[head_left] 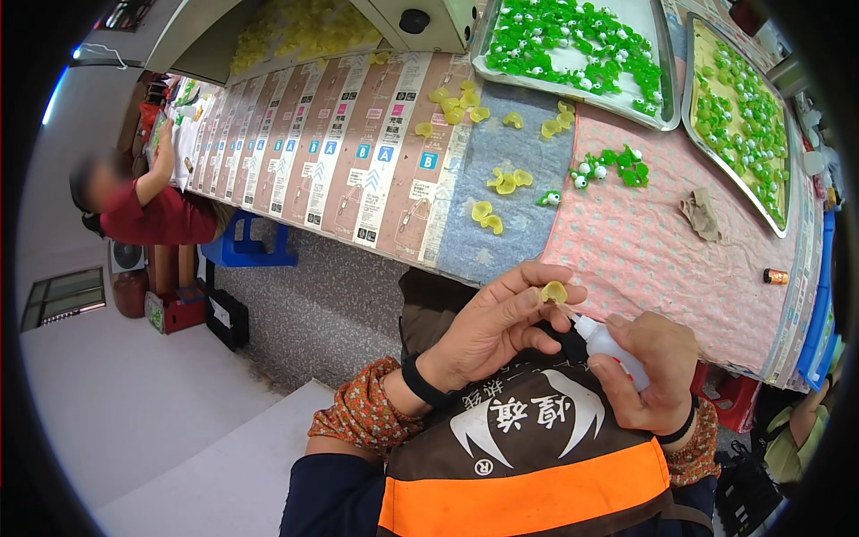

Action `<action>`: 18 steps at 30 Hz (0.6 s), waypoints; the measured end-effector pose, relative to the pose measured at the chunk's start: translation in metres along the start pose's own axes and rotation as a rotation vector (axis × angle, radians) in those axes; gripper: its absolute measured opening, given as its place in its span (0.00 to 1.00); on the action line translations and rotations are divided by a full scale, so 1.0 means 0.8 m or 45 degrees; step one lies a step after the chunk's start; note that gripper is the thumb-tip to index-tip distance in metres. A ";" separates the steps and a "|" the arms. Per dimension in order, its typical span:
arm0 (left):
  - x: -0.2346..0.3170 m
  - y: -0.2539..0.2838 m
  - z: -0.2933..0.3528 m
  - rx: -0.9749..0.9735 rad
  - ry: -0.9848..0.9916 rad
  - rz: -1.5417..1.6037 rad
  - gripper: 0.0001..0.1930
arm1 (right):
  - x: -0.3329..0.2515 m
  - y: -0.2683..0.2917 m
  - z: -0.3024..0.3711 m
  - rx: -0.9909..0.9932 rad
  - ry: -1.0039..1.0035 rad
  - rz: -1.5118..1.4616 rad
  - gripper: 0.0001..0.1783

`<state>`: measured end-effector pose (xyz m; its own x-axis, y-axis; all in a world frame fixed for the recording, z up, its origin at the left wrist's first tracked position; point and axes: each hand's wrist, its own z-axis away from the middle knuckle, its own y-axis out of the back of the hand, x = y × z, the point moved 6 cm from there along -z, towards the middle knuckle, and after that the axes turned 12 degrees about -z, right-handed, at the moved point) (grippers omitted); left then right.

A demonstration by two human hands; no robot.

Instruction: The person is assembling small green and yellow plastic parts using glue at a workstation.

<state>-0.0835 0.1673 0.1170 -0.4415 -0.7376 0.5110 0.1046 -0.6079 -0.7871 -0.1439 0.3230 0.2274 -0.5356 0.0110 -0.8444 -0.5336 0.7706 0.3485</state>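
Note:
Between the thumb and fingers of my left hand (501, 318) is a small yellow cup-shaped plastic piece (554, 293), its hollow facing me. My right hand (658, 362) is wrapped round a white squeeze bottle (613, 347), tilted so that its thin nozzle points at the yellow piece. Whether the tip touches the piece is too small to tell. Past my hands, loose yellow pieces (506, 181) lie on a blue cloth (465, 224). Several green pieces with white eyeball-like balls (617, 167) sit on the pink cloth (644, 259).
A metal tray (573, 89) of green eyed pieces stands at the back; another tray (698, 134) holds green and yellow ones. Crumpled brown paper (701, 215) and a small orange-black cylinder (775, 277) lie at right. A person in red (157, 206) works at far left beside a blue stool (250, 243).

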 end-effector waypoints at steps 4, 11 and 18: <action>0.000 0.001 0.001 -0.004 -0.003 0.006 0.19 | 0.002 -0.001 -0.001 -0.023 0.000 0.015 0.22; 0.000 -0.002 0.000 -0.020 -0.012 -0.012 0.18 | 0.001 0.002 0.002 -0.001 -0.016 0.059 0.21; 0.000 -0.001 0.002 0.037 -0.017 -0.050 0.18 | 0.003 0.002 0.000 0.031 -0.033 0.077 0.20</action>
<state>-0.0823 0.1674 0.1185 -0.4339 -0.7167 0.5459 0.1132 -0.6445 -0.7562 -0.1459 0.3244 0.2254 -0.5491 0.0742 -0.8324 -0.4843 0.7835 0.3893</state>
